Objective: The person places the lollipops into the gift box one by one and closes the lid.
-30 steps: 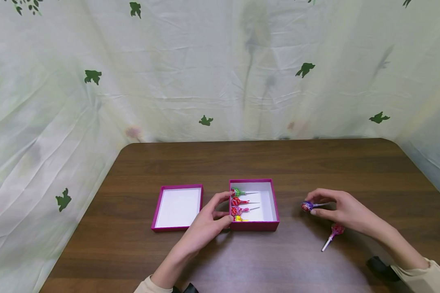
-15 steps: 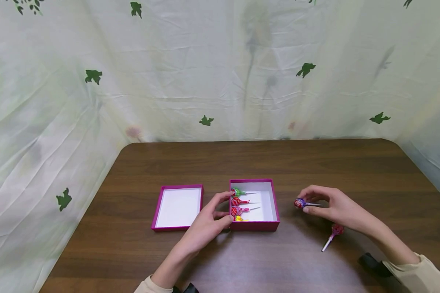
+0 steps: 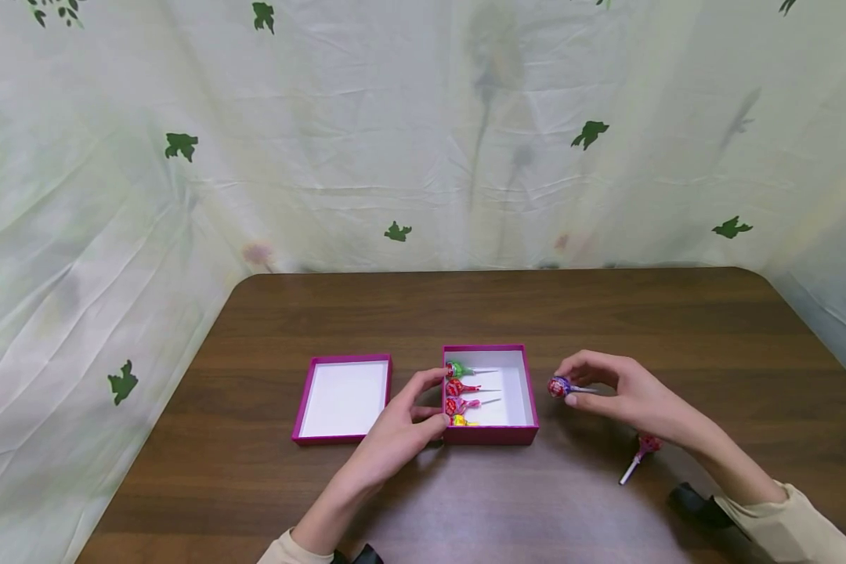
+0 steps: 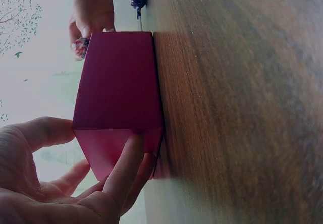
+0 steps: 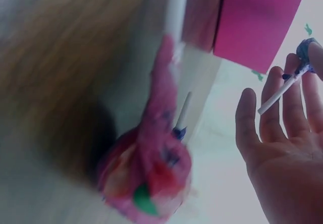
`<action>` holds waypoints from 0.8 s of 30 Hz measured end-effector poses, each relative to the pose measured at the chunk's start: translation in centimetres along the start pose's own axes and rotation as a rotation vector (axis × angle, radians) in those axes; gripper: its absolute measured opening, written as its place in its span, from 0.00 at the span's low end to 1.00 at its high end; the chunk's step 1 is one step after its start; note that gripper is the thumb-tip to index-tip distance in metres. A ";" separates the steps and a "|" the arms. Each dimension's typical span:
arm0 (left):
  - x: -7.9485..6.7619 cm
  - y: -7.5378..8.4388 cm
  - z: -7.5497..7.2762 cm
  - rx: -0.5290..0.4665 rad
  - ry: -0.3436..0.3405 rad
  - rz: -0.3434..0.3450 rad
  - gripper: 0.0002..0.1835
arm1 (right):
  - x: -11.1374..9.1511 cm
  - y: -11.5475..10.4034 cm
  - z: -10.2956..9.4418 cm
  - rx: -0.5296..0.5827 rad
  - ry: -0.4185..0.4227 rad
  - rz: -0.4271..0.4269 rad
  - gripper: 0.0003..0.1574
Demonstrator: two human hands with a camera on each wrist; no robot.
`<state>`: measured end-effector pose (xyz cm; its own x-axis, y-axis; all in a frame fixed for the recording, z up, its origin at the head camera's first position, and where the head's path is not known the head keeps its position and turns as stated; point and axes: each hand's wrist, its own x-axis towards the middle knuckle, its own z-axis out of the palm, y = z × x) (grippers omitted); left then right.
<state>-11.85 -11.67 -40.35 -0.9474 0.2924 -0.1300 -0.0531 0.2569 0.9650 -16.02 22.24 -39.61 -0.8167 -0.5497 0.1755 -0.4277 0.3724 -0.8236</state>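
Note:
My right hand (image 3: 616, 388) pinches a blue-and-red wrapped lollipop (image 3: 558, 387) between thumb and fingertips, just right of the magenta box (image 3: 489, 436); its white stick (image 5: 275, 97) trails back toward the palm in the right wrist view. My left hand (image 3: 402, 431) rests against the box's left side, fingertips at the rim and fingers pressed on the outer wall (image 4: 108, 143). Inside the white-lined box, several lollipops lie in a column along the left wall, heads left: green (image 3: 455, 370), red (image 3: 458, 388), pink (image 3: 458, 406) and yellow (image 3: 460, 421).
The white-lined magenta lid (image 3: 344, 398) lies on the wooden table (image 3: 409, 313) left of the box. Under my right forearm lies a pink lollipop (image 3: 647, 445); another dark blue one (image 4: 138, 2) lies beside it, hidden in the head view. A patterned curtain (image 3: 423, 141) hangs behind.
My right hand has moved left with the blue-and-red lollipop, closer to the box's right wall. My left hand, the box and its contents have stayed still.

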 end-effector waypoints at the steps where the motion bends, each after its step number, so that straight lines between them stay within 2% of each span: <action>1: 0.0 0.0 0.0 0.001 0.000 0.000 0.30 | 0.1 -0.1 0.1 0.009 0.000 -0.003 0.16; 8: 0.0 -0.1 0.0 0.010 0.000 -0.002 0.30 | 0.7 -0.5 0.4 0.062 0.006 -0.016 0.18; 24: -0.1 0.1 -0.1 0.018 -0.002 -0.019 0.30 | 2.0 -1.4 1.7 0.263 0.006 -0.005 0.19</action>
<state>-11.79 -11.80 -40.19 -0.9456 0.2890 -0.1492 -0.0658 0.2792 0.9580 -16.39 19.33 -39.02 -0.8173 -0.5464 0.1829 -0.3172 0.1616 -0.9345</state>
